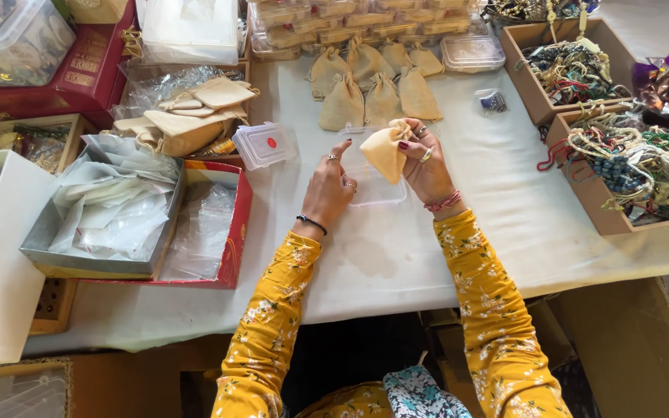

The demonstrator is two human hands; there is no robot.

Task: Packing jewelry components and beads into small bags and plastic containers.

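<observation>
I am pinching a small tan cloth pouch [385,152] in my right hand [426,164], holding it up over a clear plastic box [373,188] near the middle of the white-covered table [497,201], likely so its mouth stays reachable. My left hand [328,188] is resting spread beside the box, fingertips touching it, seemingly steadying it. More filled pouches [373,85] are lying toward the far edge.

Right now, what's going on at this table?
A person in yellow floral sleeves holds a small tan pouch in the right hand, over a clear plastic box on the white cloth. The left hand rests at the box's edge. More filled pouches lie behind, with bead trays at right.
</observation>
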